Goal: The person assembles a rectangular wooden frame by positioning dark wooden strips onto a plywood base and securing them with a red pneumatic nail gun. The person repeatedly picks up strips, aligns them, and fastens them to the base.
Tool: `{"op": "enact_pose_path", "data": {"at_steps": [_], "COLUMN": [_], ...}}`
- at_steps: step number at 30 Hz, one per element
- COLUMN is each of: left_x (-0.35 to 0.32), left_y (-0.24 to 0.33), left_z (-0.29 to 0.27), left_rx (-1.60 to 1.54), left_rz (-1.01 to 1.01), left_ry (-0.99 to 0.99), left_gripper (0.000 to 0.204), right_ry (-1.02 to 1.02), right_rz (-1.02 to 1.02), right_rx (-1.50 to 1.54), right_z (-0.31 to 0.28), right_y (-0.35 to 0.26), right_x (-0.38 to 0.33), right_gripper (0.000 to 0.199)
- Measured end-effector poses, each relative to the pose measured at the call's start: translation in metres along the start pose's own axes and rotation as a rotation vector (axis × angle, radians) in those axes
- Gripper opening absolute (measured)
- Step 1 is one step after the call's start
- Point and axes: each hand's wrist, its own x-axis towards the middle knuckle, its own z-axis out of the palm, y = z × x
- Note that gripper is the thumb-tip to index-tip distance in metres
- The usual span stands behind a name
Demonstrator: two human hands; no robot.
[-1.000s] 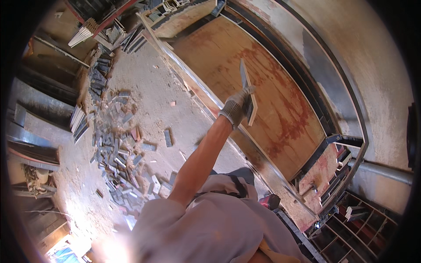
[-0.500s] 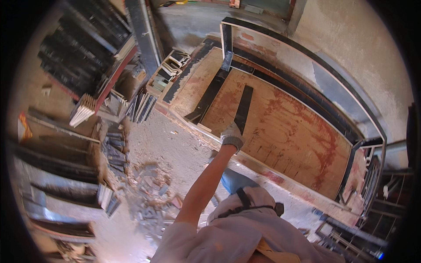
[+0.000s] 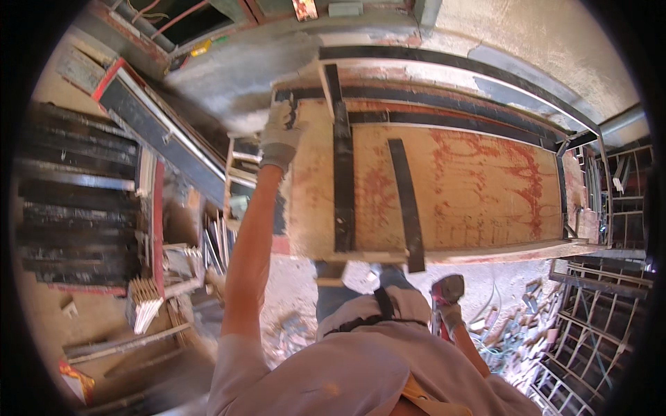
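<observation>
Worksite, seen from above the person's shoulders. A broad red-stained plywood panel [image 3: 472, 187] lies flat on a raised frame that serves as the counter. Black metal bars frame its far edge, curving away to the right.

Left hand [image 3: 281, 132], in a grey work glove, is stretched out to the panel's far left corner. Its fingers are clenched around the top of a black flat metal strip [image 3: 342, 173], or just beside that top; the glove hides the exact contact, so I cannot tell how firm the hold is. That strip runs from far to near across the left part of the panel. A second black flat strip [image 3: 406, 201] lies to its right, slightly slanted, its near end hanging over the panel's near edge. Neither hand touches it.

Right hand [image 3: 447, 305], also gloved, is down low by the person's hip, well apart from the panel. It seems wrapped around a dark red-tipped tool [image 3: 444, 288]; what tool, I cannot tell.

Judged progress: two strips laid on the panel, the left one apparently being set in place at its far end. No fixing is visible on either. The right-hand stretch of the panel carries no strips.

Floor around: rubble and offcuts [image 3: 506, 333] near right, stacked dark steel lengths [image 3: 76, 201] left.
</observation>
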Motion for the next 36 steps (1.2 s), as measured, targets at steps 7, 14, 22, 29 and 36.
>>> {"op": "enact_pose_path", "data": {"at_steps": [7,14,22,29,36], "left_x": [0.127,0.208,0.211,0.214,0.218], "left_y": [0.015,-0.012,-0.019,-0.050,-0.044], "left_z": [0.042,0.066,0.057,0.066,0.069], "left_rx": [-0.067,-0.120,-0.414,-0.356,-0.473], "left_rz": [0.107,0.084,-0.037,0.123,0.102], "left_ry": [-0.273,-0.501,-0.660,-0.404,-0.411], "left_gripper": [0.108,0.107,0.090,0.080,0.081], "right_ry": [0.090,0.105,0.135,0.144,0.012], "right_rz": [0.161,0.050,-0.131,-0.392,-0.645], "right_rx": [0.560,0.769,0.670,0.317,0.073], "right_z": [0.089,0.115,0.078,0.056,0.058], "right_y": [-0.074,-0.206,-0.338,-0.523,-0.674], "right_x": [-0.178,-0.286,-0.282,-0.274,-0.266], "right_gripper": [0.012,0.011,0.004,0.014,0.010]}}
